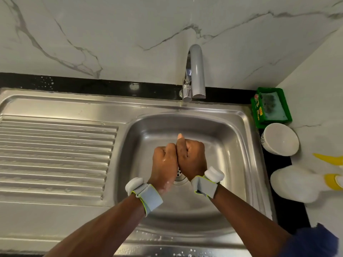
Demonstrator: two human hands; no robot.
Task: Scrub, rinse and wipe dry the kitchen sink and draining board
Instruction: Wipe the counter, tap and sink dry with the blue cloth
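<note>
Seemingly empty, the fisted left hand and right hand touch at the curved grey metal tap's 6 o'clock, probably so drips fall into the stainless steel sink.

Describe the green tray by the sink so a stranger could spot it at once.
From the steel sink, go to its far right corner, right of the tap. The green tray sits there by the marble wall, behind a white bowl; it alone is green and holds a bluish pad.

Soft, even, fairly bright light fills the view. Below the tap, pale glare streaks the sink rim. Left of it, the draining board bows with wide-angle distortion. Far right, the white bottle blurs.
</note>
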